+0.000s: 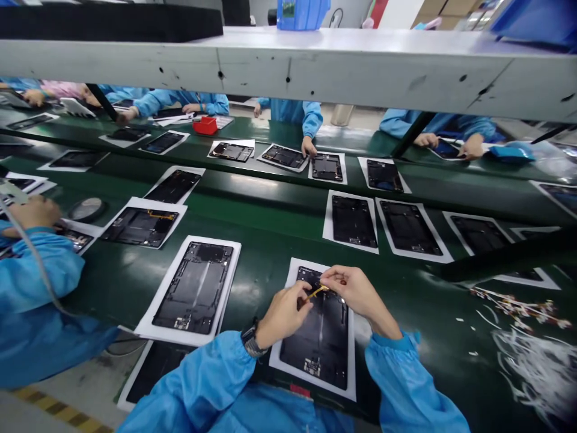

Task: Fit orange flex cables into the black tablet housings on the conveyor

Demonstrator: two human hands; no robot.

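Hands meet over top end of tablet frame (321, 337) on desk (252, 252). Left hand (283, 314) and right hand (356, 291) each pinch one end of thin yellow strip (315, 293), slanted between them. Frame long axis runs away from body, directly beneath both hands.

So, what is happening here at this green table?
A person in blue sleeves works on an open black tablet lying on a white sheet on the green belt. The left hand and right hand together pinch a thin yellow strip over its upper part. More tablets lie alongside, and other workers' hands handle tablets across the belt.
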